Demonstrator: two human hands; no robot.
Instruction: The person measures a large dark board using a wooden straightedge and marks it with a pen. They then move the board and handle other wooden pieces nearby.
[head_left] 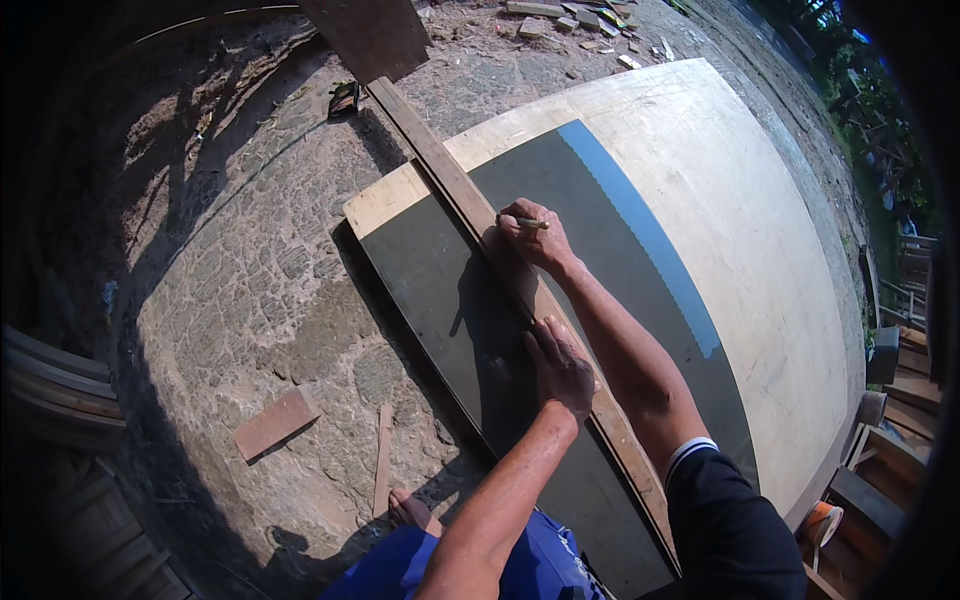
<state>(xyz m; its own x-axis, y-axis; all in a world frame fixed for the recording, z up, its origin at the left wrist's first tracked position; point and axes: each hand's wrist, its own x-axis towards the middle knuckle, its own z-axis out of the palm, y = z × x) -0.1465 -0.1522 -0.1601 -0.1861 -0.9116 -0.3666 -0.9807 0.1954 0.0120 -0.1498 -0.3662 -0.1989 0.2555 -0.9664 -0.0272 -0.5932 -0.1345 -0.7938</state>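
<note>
My right hand (540,240) is closed round a pencil (533,223) over a long wooden batten (420,135). Nearer my body, my left hand (562,372) lies on that batten with its fingers spread and bent over it. The batten runs diagonally across a dark grey sheet (400,280), which rests on a large pale board (760,250). A blue strip (650,250) with a wavy edge borders the grey sheet on the right. My arms hide part of the batten and sheet.
Rough ground on the left holds a short plank (275,423) and thin offcut (383,460), near my bare foot (410,510). A brown panel (365,35) and wood scraps (575,20) lie beyond. Timber pieces (905,400) and an orange-sided roll (822,522) are at right.
</note>
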